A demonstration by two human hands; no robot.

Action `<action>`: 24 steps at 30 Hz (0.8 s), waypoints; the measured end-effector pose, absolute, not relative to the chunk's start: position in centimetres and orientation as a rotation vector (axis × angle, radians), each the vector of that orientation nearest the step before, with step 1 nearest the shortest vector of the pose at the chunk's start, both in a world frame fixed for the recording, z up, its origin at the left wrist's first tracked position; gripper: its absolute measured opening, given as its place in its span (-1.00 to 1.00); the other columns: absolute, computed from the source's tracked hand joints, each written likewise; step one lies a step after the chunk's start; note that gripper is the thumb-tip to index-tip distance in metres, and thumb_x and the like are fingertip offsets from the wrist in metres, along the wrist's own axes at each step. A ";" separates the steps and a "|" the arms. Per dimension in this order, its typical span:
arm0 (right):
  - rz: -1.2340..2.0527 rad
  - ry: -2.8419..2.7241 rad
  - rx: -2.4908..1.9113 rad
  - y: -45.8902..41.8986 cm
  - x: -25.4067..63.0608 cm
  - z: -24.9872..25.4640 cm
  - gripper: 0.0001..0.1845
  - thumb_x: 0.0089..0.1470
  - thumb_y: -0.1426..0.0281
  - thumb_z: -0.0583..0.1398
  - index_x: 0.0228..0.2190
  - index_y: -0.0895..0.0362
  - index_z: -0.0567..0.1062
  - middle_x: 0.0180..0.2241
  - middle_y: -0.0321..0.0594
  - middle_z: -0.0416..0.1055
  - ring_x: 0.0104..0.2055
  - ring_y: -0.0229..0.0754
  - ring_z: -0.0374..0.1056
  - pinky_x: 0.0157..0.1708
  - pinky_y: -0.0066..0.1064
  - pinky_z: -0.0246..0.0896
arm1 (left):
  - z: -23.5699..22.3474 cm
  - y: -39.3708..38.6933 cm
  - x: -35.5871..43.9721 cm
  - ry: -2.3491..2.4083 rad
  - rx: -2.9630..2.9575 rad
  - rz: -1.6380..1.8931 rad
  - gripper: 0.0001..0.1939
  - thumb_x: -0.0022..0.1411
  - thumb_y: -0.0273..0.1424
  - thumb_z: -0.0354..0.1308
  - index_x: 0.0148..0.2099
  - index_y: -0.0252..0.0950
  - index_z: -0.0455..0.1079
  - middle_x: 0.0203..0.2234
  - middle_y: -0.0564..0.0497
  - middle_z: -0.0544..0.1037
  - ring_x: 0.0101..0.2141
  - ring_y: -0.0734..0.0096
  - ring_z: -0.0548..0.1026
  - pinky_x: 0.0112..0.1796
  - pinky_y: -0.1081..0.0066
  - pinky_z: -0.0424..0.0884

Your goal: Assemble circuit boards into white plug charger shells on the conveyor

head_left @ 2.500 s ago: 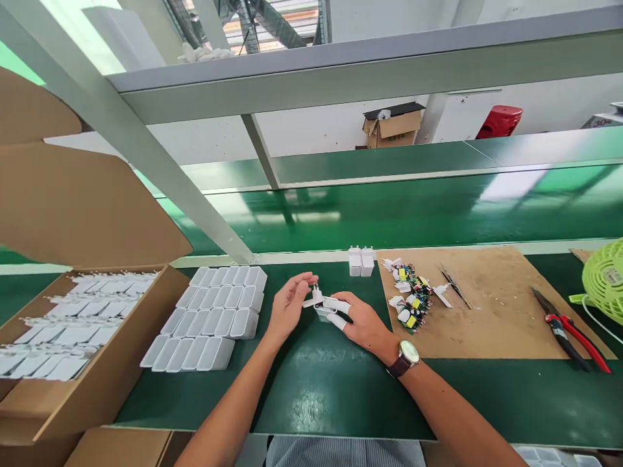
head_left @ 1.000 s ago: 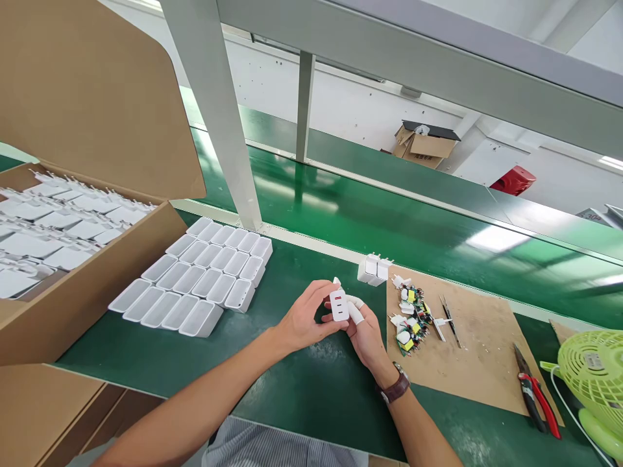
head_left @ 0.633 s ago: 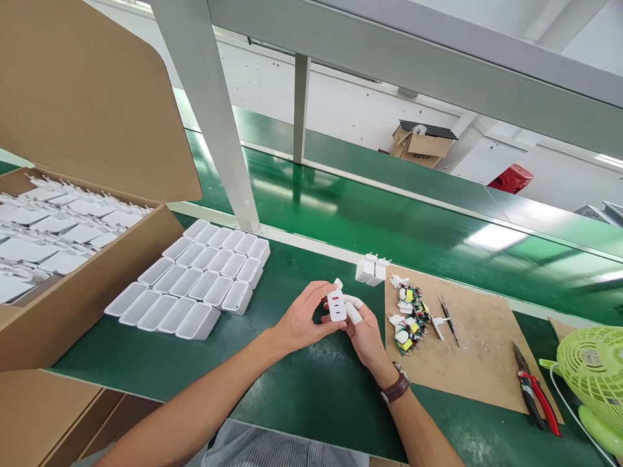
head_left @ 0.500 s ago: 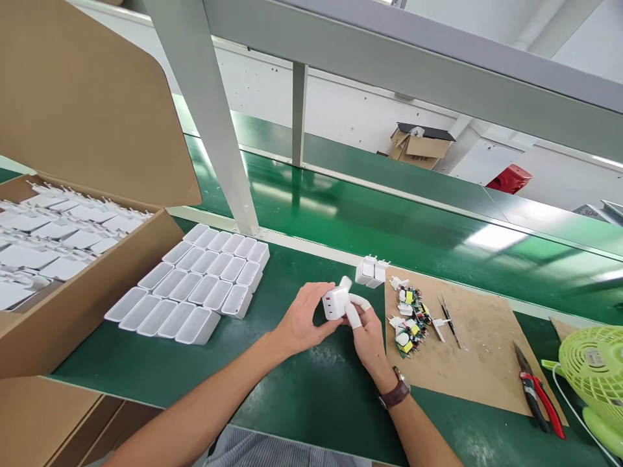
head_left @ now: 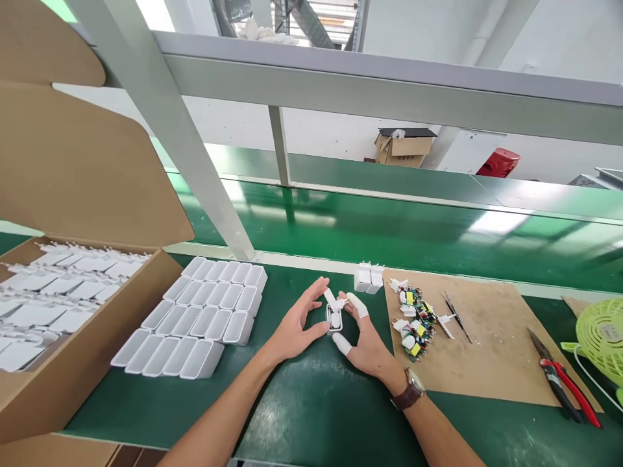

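Note:
A small white charger case (head_left: 334, 318) stands on the green bench between my hands, its open end facing up. Inside it some parts show, too small to make out. Its white plug cap (head_left: 333, 299) sits tilted at the opening, with prongs toward the right. My left hand (head_left: 299, 324) is open at the left side, fingers stretched, the thumb tip at the case wall. On the other side my right hand (head_left: 365, 337) is open around the case, thumb and index finger apart in white finger covers; a further fingertip is close to the prongs.
Rows of empty white cases (head_left: 195, 311) stand left, beside a carton (head_left: 117, 324) of white plug parts. Two chargers (head_left: 368, 277) stand behind my right hand. Circuit boards (head_left: 413, 321), tweezers (head_left: 456, 316) and pliers (head_left: 559, 376) lie on brown board (head_left: 487, 363); a green fan (head_left: 603, 337) is far right.
The charger case, held up in both hands before with its port face showing, has come down onto the bench, open end up. Both hands have loosened around it. The view has shifted.

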State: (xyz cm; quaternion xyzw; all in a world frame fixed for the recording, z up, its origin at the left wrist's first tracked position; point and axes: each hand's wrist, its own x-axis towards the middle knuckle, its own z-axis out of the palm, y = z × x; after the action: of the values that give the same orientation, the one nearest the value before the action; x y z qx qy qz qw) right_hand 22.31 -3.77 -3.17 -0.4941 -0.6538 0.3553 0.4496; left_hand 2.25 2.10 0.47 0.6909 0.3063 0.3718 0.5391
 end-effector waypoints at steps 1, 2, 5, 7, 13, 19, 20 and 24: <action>0.915 -1.644 -1.198 -3.7 22.3 -3.2 -0.12 0.20 0.40 0.22 0.38 0.03 -0.11 0.34 0.05 0.17 0.37 0.02 0.16 0.35 0.11 0.10 | 0.6 2.1 2.4 0.738 1.625 0.895 -0.32 0.34 -0.29 0.25 0.43 -0.05 0.13 0.39 -0.13 0.22 0.33 0.05 0.26 0.28 0.03 0.26; 0.939 -1.658 -1.188 -3.7 22.2 -3.2 -0.10 0.21 0.41 0.20 0.40 0.04 -0.16 0.33 0.05 0.20 0.37 0.02 0.18 0.35 0.11 0.11 | 0.7 2.1 2.6 0.765 1.615 0.907 -0.44 0.35 -0.26 0.23 0.35 -0.10 0.27 0.31 -0.15 0.35 0.27 0.08 0.36 0.26 0.05 0.30; 0.934 -1.655 -1.198 -3.6 22.0 -3.3 -0.10 0.22 0.39 0.21 0.41 0.05 -0.14 0.26 0.03 0.33 0.29 0.00 0.30 0.30 0.04 0.21 | 0.8 2.0 3.0 0.860 1.633 0.988 -0.65 0.30 -0.21 0.29 0.08 -0.22 0.47 0.01 -0.14 0.59 0.04 0.17 0.55 0.16 0.08 0.44; 0.895 -1.648 -1.195 -3.6 21.9 -3.4 -0.10 0.20 0.38 0.24 0.41 0.08 -0.10 0.24 0.04 0.35 0.27 0.01 0.32 0.29 0.01 0.23 | 0.8 2.0 2.8 0.875 1.678 1.023 -0.70 0.22 -0.21 0.37 -0.07 -0.24 0.48 -0.02 -0.15 0.60 0.04 0.15 0.55 0.13 0.07 0.47; 0.770 -1.714 -1.172 -3.6 22.1 -3.0 -0.14 0.19 0.37 0.23 0.40 0.07 -0.01 0.23 0.06 0.34 0.27 0.05 0.32 0.26 0.00 0.28 | 0.9 2.1 2.4 0.772 1.769 0.866 -0.71 0.20 -0.21 0.38 -0.36 -0.27 0.40 0.18 -0.26 0.50 0.07 0.03 0.56 0.12 -0.04 0.46; 0.841 -1.693 -1.214 -3.7 22.3 -2.0 -0.10 0.15 0.39 0.27 0.40 0.09 0.00 0.20 0.06 0.37 0.21 0.08 0.37 0.19 0.02 0.34 | 1.5 2.1 2.6 0.694 1.869 0.751 -0.84 0.27 -0.27 0.33 -0.13 -0.20 0.59 0.28 -0.16 0.40 0.22 0.03 0.45 0.22 -0.05 0.35; 0.859 -1.688 -1.215 -3.7 22.3 -2.0 -0.10 0.15 0.38 0.27 0.40 0.09 0.01 0.19 0.07 0.37 0.20 0.09 0.38 0.18 0.03 0.34 | 1.7 2.2 2.6 0.683 1.884 0.713 -0.85 0.29 -0.28 0.31 -0.12 -0.18 0.60 0.31 -0.13 0.37 0.25 0.03 0.40 0.25 -0.05 0.31; 0.860 -1.676 -1.225 -3.6 22.3 -2.5 -0.07 0.14 0.36 0.28 0.40 0.12 -0.02 0.24 0.12 0.31 0.25 0.12 0.32 0.23 0.07 0.28 | 2.1 2.6 2.7 0.670 1.925 0.676 -0.80 0.24 -0.27 0.35 -0.08 -0.13 0.62 0.22 -0.10 0.48 0.27 0.04 0.38 0.27 -0.05 0.30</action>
State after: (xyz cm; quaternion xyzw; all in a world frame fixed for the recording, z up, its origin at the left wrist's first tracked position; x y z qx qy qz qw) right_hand 22.32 -3.56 -2.52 -0.4916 -0.6725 0.3449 0.4325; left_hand 2.67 2.59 2.14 0.7880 0.2744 0.2765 0.4768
